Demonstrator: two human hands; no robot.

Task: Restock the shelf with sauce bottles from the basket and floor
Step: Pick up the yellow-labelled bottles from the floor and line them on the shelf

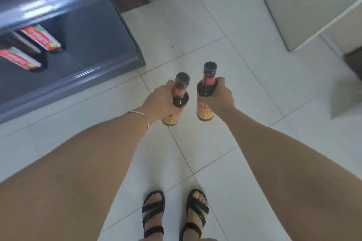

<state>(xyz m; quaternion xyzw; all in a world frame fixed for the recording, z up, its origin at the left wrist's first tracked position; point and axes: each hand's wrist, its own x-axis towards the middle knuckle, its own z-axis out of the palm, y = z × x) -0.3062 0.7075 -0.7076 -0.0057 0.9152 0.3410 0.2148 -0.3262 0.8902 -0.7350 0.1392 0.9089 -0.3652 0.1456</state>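
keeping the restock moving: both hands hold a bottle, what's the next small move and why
Probably carry both to the grey shelf: the left hand holds the left bottle, the right hand the right bottle, and the shelf's lower level has bare space.

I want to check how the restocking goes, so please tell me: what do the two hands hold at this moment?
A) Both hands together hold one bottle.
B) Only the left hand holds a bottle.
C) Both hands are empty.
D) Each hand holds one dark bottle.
D: the left hand grips the left bottle and the right hand grips the right bottle, both above the tiled floor.
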